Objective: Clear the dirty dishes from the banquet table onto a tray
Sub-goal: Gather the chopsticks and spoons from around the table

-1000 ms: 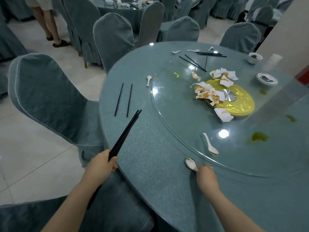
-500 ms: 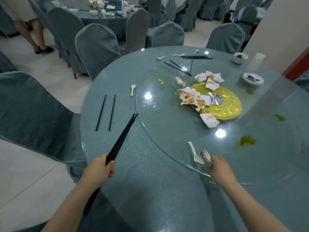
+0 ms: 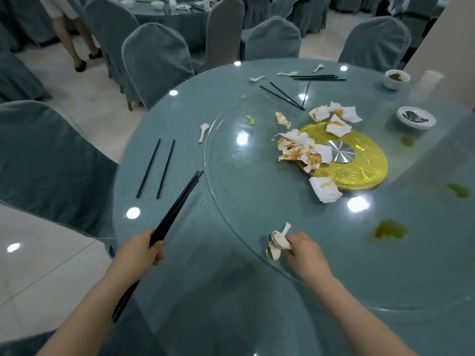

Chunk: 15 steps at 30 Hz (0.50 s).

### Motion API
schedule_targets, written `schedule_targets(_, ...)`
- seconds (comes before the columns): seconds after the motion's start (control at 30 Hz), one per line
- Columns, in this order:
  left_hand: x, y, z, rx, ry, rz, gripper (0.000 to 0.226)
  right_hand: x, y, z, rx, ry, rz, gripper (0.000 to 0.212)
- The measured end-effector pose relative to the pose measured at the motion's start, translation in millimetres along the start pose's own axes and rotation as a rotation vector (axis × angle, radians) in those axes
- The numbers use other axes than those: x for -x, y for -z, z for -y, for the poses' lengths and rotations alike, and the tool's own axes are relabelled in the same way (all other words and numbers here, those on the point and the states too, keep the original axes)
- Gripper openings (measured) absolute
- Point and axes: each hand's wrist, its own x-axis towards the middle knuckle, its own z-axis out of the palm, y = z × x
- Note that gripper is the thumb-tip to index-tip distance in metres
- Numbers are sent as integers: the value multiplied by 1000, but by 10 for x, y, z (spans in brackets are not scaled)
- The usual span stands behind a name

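Note:
My left hand grips a bundle of black chopsticks that points up and right over the round table. My right hand holds a small stack of white soup spoons at the near rim of the glass turntable. Two loose chopsticks lie on the table's left side, with a white spoon beyond them. More chopsticks and spoons lie at the far side. A small bowl and a saucer sit at the far right.
Soiled napkins lie heaped round a gold centre disc on the turntable. Sauce spills stain the glass at right. Covered chairs ring the table. A person's legs stand at the far left by another table.
My right hand moved from the table's edge onto the turntable rim and gathered the spoon lying there with the one it held. The view shifted left and nearer; my left hand kept its chopsticks.

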Motion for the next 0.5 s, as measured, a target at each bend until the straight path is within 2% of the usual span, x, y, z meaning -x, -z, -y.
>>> schedule_targets(0.1, 4, -59, -20, -7, 27, 1, 9, -71, 140, -151, -11, 62, -53, 22)
schedule_targets(0.27, 58, -151, 0, -14, 63, 21, 12, -273, 228, -249, 37, 316, -48, 30)
schedule_targets(0.33, 87, -180, 4, -25, 72, 24, 11, -390, 215, -252, 92, 434, -4, 33)
schedule_targets(0.5, 156, -133, 83, 4, 96, 13, 11, -549, 130, -269, 230, 541, 238, 41)
